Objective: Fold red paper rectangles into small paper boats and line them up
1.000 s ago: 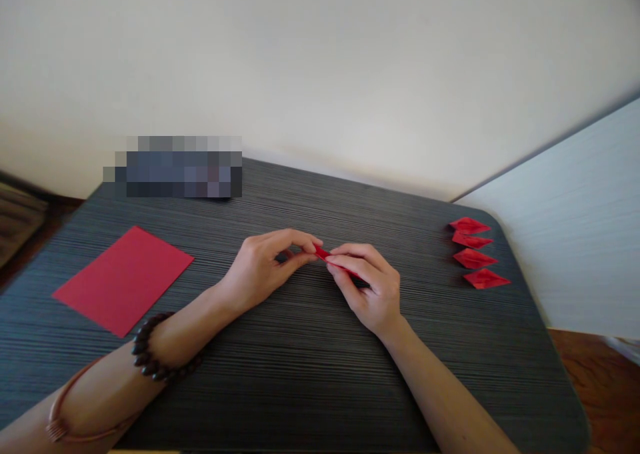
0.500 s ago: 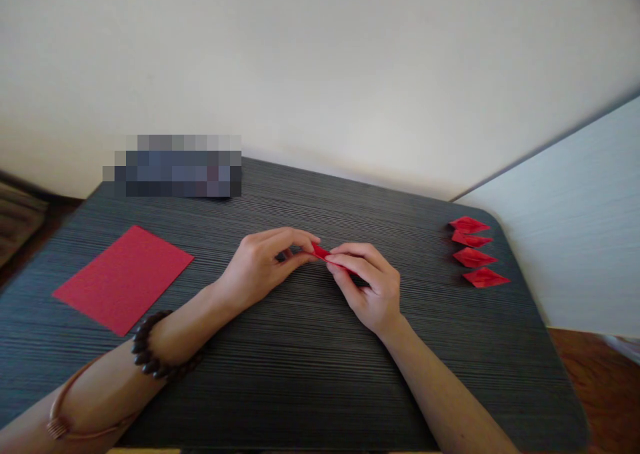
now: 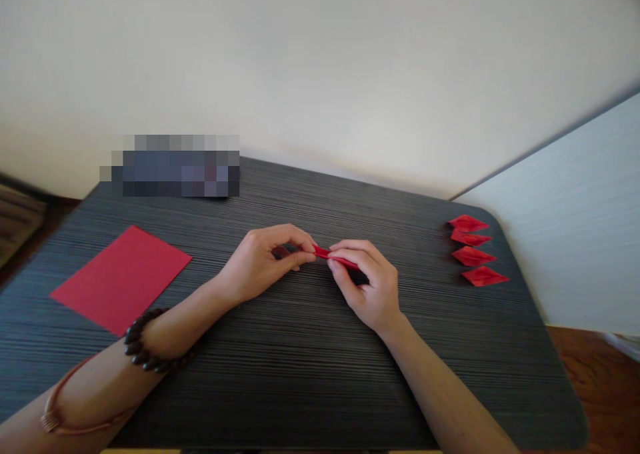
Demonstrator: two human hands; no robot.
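Observation:
Both my hands meet at the middle of the dark striped table [image 3: 310,374]. My left hand [image 3: 263,264] pinches the left end of a small folded red paper piece [image 3: 334,257] between thumb and fingertips. My right hand [image 3: 367,282] is closed over the piece's right part, with its fingers pressed along the fold. Most of the piece is hidden under my right fingers. A dark bead bracelet [image 3: 150,351] and a thin bangle [image 3: 65,407] sit on my left wrist.
A flat red paper sheet [image 3: 121,278] lies at the table's left. Several folded red paper shapes [image 3: 473,251] lie in a column near the right edge. A blurred dark object [image 3: 173,167] rests at the far left corner. A pale panel [image 3: 575,234] stands to the right.
My left thumb and fingers have shifted slightly on the paper's end. My left forearm has slid a little to the left. The right hand has barely moved.

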